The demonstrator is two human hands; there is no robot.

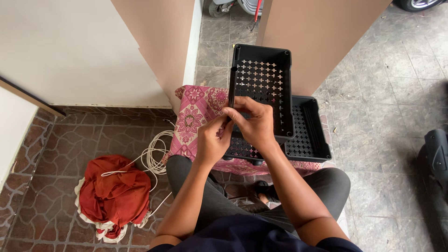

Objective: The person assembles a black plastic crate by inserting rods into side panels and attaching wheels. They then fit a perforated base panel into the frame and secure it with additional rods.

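The black tube (231, 91) is best kept upright and in line with the corner socket of the upper black tray (263, 88), steadied low while it is seated. The left hand (212, 140) is closed on the tube's lower end; the right hand (252, 122) pinches it just above. The tube rises from both hands, touching the tray's left edge, over the patterned cloth (196, 114).
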